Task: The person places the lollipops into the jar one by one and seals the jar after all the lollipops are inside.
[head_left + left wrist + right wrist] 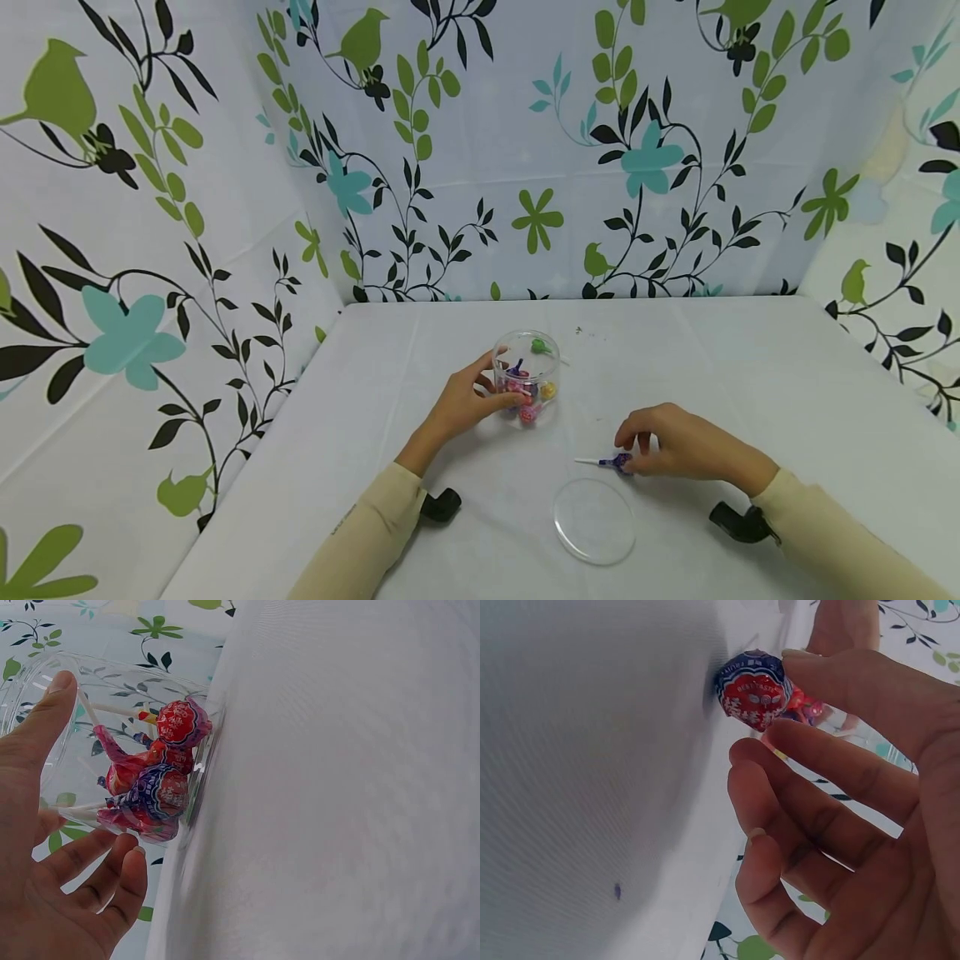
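A clear plastic jar [546, 368] with several wrapped lollipops [159, 780] inside stands on the white table. My left hand [459, 407] grips the jar from the left, thumb on the near side and fingers round the far side. Pink, red, purple and yellow wrappers show through its wall. Lying on the table to the right, a purple-wrapped lollipop [618, 462] points its white stick left. My right hand [686, 446] pinches its round head between thumb and index finger; the right wrist view shows the blue and red wrapper [754, 690] at the fingertips.
A clear round lid [595, 522] lies flat on the table in front of the right hand. A green lollipop [540, 346] shows at the jar's far rim. Patterned cloth [465, 150] hangs behind the table and at both sides.
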`<state>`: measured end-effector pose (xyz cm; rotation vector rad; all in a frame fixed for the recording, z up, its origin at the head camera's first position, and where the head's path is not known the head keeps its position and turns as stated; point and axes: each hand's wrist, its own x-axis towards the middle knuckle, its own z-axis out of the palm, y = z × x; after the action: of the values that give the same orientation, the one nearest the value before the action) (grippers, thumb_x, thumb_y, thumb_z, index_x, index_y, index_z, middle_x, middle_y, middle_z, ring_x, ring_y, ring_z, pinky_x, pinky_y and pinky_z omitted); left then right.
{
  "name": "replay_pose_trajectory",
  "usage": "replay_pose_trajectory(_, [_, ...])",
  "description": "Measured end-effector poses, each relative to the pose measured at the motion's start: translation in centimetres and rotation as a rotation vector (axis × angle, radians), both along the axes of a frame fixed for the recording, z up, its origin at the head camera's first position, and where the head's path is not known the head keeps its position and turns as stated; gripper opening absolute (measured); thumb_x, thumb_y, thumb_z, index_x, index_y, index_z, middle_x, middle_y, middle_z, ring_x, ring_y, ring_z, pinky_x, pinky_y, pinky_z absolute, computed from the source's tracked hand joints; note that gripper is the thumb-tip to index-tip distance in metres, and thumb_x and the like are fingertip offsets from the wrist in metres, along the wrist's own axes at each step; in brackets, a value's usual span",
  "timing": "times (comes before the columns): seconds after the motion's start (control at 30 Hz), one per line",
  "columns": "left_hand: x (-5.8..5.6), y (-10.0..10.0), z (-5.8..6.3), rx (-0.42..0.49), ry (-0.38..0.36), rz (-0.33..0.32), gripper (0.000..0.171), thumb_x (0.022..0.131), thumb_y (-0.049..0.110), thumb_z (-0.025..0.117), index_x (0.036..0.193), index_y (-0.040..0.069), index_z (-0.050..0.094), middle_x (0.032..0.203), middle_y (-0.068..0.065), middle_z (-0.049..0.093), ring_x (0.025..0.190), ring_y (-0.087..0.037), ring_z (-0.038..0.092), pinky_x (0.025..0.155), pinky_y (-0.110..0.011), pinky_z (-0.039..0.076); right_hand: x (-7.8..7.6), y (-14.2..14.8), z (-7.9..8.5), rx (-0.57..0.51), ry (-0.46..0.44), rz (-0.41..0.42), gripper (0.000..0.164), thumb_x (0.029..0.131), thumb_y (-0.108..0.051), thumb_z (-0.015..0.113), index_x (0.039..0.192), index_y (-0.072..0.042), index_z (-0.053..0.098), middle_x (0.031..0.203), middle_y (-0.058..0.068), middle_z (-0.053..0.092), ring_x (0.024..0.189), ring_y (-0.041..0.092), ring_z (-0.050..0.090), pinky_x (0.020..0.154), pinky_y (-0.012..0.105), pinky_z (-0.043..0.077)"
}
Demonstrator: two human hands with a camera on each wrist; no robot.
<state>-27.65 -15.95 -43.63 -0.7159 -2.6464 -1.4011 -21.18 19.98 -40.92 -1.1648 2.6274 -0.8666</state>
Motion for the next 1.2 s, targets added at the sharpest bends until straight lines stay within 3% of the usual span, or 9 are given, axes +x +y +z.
replay_pose_trajectory(0.53, [0.0,0.0,-0.1,-0.007,-0.003,0.007,0.077,0.087,0.046,0.085,0.154,0.032,0.049,0.114,0.010,0.066,0.097,-0.015,0.061,0.078,-0.036,0.056,-0.1,0.1,-1.2,-0.009,-0.004,0.009,0.024,0.087,-0.012,0.085,0.109,-0.015,0.076,0.100,-0.013,0.068,0.081,0.005,0.062,0.066,0.027,0.053])
replay_pose_trajectory(1.2, [0.0,-0.1,-0.2,0.001,-0.006,0.003,0.077,0.088,0.047,0.084,0.154,0.031,0.049,0.112,0.009,0.067,0.097,-0.015,0.062,0.078,-0.036,0.056,-1.2,-1.0,3.7,-0.049,0.108,-0.027,0.024,0.091,-0.017,0.083,0.113,-0.010,0.075,0.096,-0.013,0.068,0.084,0.010,0.062,0.072,0.037,0.058])
